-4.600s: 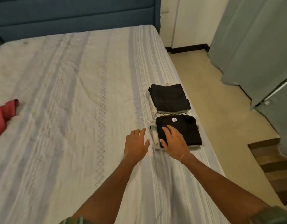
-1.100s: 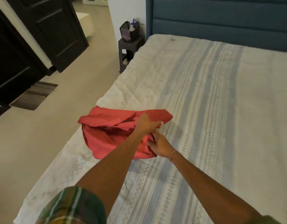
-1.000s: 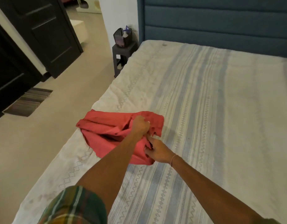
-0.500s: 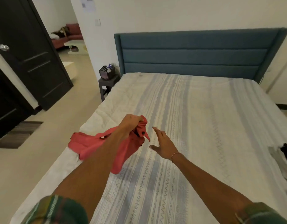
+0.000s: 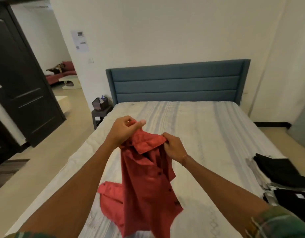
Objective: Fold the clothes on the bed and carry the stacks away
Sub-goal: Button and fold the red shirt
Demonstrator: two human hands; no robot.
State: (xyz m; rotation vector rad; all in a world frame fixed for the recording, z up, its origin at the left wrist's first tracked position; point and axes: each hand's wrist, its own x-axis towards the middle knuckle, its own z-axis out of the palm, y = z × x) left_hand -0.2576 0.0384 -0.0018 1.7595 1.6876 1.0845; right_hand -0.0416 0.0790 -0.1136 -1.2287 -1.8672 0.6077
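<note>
A red button shirt (image 5: 145, 182) hangs in the air over the striped bed (image 5: 208, 131), its lower part trailing onto the sheet. My left hand (image 5: 124, 130) grips the shirt's top near the collar. My right hand (image 5: 174, 146) pinches the collar's other side, a little lower and to the right. At the bed's right edge lie two folded stacks, one with a black garment (image 5: 278, 170) on top and a nearer one (image 5: 292, 200) showing a white label.
A blue padded headboard (image 5: 177, 83) stands at the far end. A small dark side table (image 5: 101, 114) with a box sits left of the bed. A dark door (image 5: 23, 86) stands open at left. A grey curtain (image 5: 302, 127) hangs at right.
The shirt has been lifted off the bed and now hangs between both hands. My right hand, open half a second ago, has taken hold of the collar. The view has tilted up.
</note>
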